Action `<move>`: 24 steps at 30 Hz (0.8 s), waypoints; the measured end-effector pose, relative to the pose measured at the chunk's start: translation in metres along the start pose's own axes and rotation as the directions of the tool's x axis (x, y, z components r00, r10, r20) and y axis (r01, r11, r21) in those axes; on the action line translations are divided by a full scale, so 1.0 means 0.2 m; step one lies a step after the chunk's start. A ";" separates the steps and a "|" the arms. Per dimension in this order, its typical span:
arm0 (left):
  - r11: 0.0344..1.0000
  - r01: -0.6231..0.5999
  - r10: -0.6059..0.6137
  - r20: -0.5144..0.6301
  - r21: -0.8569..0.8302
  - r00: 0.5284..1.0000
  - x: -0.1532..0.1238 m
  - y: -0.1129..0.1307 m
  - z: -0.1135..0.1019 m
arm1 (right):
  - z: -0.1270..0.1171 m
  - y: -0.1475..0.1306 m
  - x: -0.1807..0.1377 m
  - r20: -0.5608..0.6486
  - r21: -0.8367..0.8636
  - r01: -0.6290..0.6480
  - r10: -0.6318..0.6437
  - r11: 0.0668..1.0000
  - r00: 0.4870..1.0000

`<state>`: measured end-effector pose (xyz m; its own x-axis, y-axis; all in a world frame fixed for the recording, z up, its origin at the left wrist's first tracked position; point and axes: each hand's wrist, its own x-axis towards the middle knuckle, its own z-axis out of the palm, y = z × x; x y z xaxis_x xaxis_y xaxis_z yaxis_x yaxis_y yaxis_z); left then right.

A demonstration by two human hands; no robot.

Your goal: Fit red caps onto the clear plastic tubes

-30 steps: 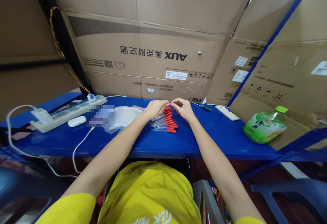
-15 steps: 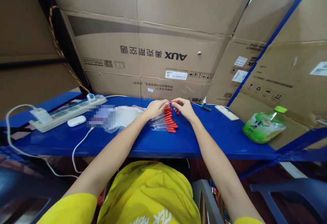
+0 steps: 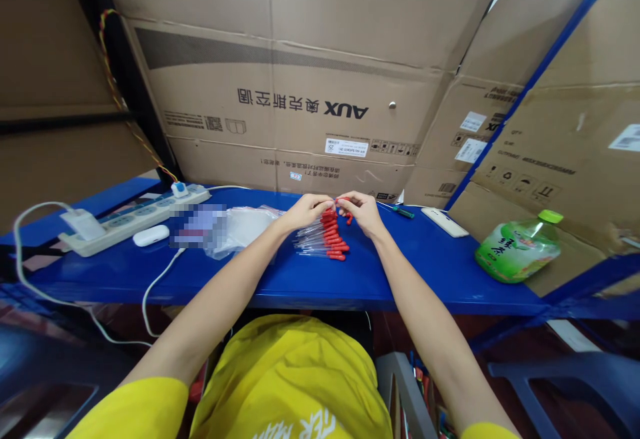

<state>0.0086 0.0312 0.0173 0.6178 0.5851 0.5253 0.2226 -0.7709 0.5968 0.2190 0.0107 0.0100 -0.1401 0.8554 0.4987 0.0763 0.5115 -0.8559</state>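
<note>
Several thin clear tubes with red bulb-like ends, looking like droppers [image 3: 330, 233], lie in a row on the blue table. Their red ends point right. My left hand [image 3: 309, 212] is just behind the row, its thumb and fingers pinched at the near end of a small piece. Close beside it, my right hand [image 3: 361, 212] is closed on a red bulb [image 3: 341, 201], fingertips almost meeting the left ones. The join between tube and bulb is hidden by the fingers. Another red bulb [image 3: 349, 219] shows under the right hand.
Left of the droppers lie clear plastic bags [image 3: 245, 225], a white case [image 3: 151, 235] and a power strip [image 3: 135, 219] with cables. On the right are a green-handled screwdriver [image 3: 403, 212], a pale phone-like slab [image 3: 444, 221] and a green bottle [image 3: 517, 249]. Cardboard [image 3: 300, 79] walls the back.
My fingers have shifted very slightly around the small red piece. The row of droppers stays where it was, and the whole view has moved a little.
</note>
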 end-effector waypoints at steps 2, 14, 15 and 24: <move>0.999 0.002 -0.002 0.002 -0.045 1.000 0.00 0.00 0.00 | 0.00 0.00 0.00 -0.018 0.003 0.010 -0.010 1.000 1.000; 0.997 0.011 -0.012 0.006 0.070 1.000 -0.01 -0.02 -0.01 | -0.02 0.00 -0.01 0.024 -0.033 -0.015 0.016 0.999 1.000; 0.997 0.006 -0.007 0.009 0.079 1.000 -0.01 -0.02 -0.02 | -0.02 0.00 -0.01 0.022 -0.030 -0.011 0.012 1.000 1.000; 1.000 0.018 -0.018 -0.012 -0.011 1.000 0.01 0.03 0.00 | 0.01 0.00 0.00 -0.066 -0.032 0.018 -0.020 0.999 0.998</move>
<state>0.0115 0.0285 0.0219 0.6045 0.6020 0.5218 0.2253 -0.7574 0.6128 0.2164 0.0109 0.0100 -0.0757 0.8484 0.5240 0.1052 0.5293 -0.8419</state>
